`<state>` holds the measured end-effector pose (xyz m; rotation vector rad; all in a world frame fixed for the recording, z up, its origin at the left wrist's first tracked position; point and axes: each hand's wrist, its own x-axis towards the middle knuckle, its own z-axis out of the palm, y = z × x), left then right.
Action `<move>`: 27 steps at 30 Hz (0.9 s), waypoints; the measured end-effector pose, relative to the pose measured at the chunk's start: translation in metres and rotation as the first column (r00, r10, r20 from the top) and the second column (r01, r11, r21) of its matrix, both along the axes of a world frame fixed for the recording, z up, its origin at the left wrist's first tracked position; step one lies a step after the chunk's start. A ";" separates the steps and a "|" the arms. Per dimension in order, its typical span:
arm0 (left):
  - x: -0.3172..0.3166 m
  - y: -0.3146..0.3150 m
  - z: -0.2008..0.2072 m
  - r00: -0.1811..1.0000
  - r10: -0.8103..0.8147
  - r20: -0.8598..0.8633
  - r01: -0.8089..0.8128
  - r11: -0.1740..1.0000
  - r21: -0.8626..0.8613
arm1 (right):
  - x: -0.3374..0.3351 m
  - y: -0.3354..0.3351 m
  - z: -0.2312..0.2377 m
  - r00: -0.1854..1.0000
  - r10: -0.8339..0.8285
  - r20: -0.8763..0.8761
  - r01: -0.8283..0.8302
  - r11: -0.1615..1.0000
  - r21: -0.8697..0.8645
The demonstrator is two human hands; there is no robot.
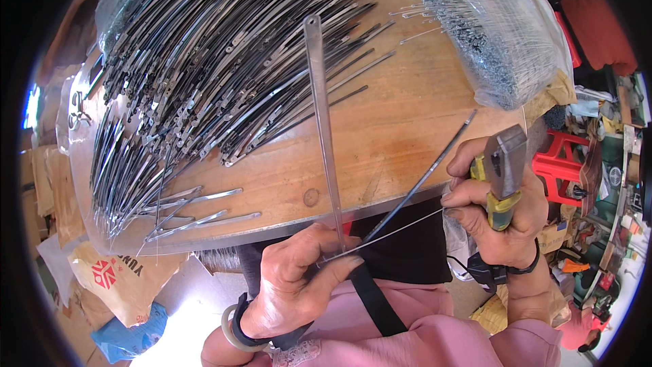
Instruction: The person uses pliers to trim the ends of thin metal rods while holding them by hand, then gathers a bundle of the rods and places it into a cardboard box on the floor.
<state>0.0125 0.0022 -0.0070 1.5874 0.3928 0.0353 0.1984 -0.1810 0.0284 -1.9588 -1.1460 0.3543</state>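
Note:
My left hand [292, 275] is closed at the table's front edge. Between its thumb and fingers are the lower ends of a flat silver metal strip [317, 81], with a hole at its top, and a darker narrow strip [424, 175]; the two spread apart in a V. A thin wire [404, 232] runs from this pinch across to the fingertips of my right hand [513, 231]. That hand is wrapped round pliers [506, 170] with yellow-and-black handles, jaws pointing up and away. Its thumb and forefinger meet at the wire's end. My left fingers hide where strips and wire meet.
On the wooden table [380, 139] lies a large pile of dark metal strips [224, 47], with a smaller pile of shiny strips [122, 183] at left. A plastic-wrapped bundle of hooked wires [489, 34] lies far right. A red stool [560, 163] and paper bag [125, 285] stand beyond the edges.

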 end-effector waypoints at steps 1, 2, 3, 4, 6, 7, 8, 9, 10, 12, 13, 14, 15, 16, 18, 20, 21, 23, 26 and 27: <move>0.000 0.000 -0.001 1.000 -0.005 -0.023 0.005 1.000 0.005 | -0.002 0.000 -0.001 0.999 -0.024 -0.024 0.024 1.000 -0.009; 0.001 0.000 0.002 0.992 0.080 -0.103 -0.087 0.994 -0.070 | -0.002 -0.001 -0.001 0.999 -0.034 -0.016 0.034 0.999 0.005; 0.002 0.001 0.006 0.970 0.156 -0.187 -0.183 0.973 -0.138 | -0.001 -0.003 -0.001 0.999 -0.045 -0.007 0.045 0.999 0.018; 0.003 0.002 0.007 0.935 0.223 -0.275 -0.281 0.939 -0.196 | 0.000 -0.005 -0.001 0.998 -0.056 0.003 0.056 0.998 0.030; -0.002 0.008 -0.006 0.900 0.325 -0.290 -0.414 0.845 -0.340 | 0.001 -0.009 -0.001 0.996 -0.083 0.032 0.081 0.996 0.043; -0.001 0.008 -0.006 0.889 0.363 -0.279 -0.450 0.803 -0.391 | 0.002 -0.011 -0.001 0.994 -0.095 0.046 0.093 0.994 0.050; -0.002 0.008 -0.007 0.875 0.401 -0.270 -0.483 0.756 -0.441 | 0.003 -0.012 -0.003 0.993 -0.102 0.052 0.099 0.993 0.062; -0.003 0.008 -0.008 0.883 0.399 -0.248 -0.469 0.772 -0.428 | 0.004 -0.013 -0.006 0.993 -0.109 0.055 0.104 0.992 0.075; -0.005 0.006 -0.010 0.890 0.395 -0.226 -0.455 0.788 -0.415 | 0.005 -0.014 -0.007 0.992 -0.115 0.058 0.110 0.990 0.088; -0.007 0.005 -0.010 0.900 0.383 -0.209 -0.436 0.809 -0.395 | 0.003 -0.012 -0.008 0.989 -0.134 0.070 0.128 0.988 0.082; -0.007 0.005 -0.008 0.902 0.375 -0.213 -0.430 0.815 -0.389 | 0.001 -0.010 -0.009 0.987 -0.140 0.073 0.134 0.988 0.080; -0.008 0.005 -0.006 0.904 0.368 -0.217 -0.425 0.820 -0.383 | 0.001 -0.009 -0.008 0.991 -0.124 0.047 0.121 0.991 0.065; -0.008 0.005 -0.006 0.913 0.351 -0.209 -0.406 0.838 -0.364 | 0.000 -0.008 -0.006 0.993 -0.115 0.025 0.114 0.992 0.047; -0.008 0.004 -0.006 0.920 0.335 -0.202 -0.387 0.856 -0.344 | -0.001 -0.008 -0.005 0.994 -0.106 0.002 0.106 0.994 0.030; -0.008 0.003 -0.004 0.934 0.286 -0.215 -0.343 0.888 -0.305 | -0.003 -0.007 -0.004 0.997 -0.072 0.034 0.072 0.997 -0.002; -0.002 0.003 0.001 0.942 0.221 -0.253 -0.289 0.917 -0.275 | -0.003 -0.004 -0.007 0.997 -0.050 0.051 0.050 0.999 -0.002; -0.002 0.002 0.001 0.950 0.184 -0.251 -0.258 0.918 -0.300 | -0.004 -0.002 -0.011 0.998 -0.044 0.050 0.044 0.999 0.014; -0.003 0.004 -0.002 0.958 0.106 -0.268 -0.183 0.942 -0.280 | -0.006 0.002 -0.010 0.997 -0.029 0.069 0.031 0.999 -0.024; -0.007 0.006 -0.004 0.952 0.049 -0.301 -0.141 0.945 -0.294 | -0.007 0.007 -0.012 0.994 0.000 0.112 0.005 0.999 -0.049; -0.009 0.007 -0.004 0.948 0.044 -0.315 -0.144 0.943 -0.299 | -0.006 0.007 -0.013 0.993 0.011 0.114 -0.005 0.998 -0.055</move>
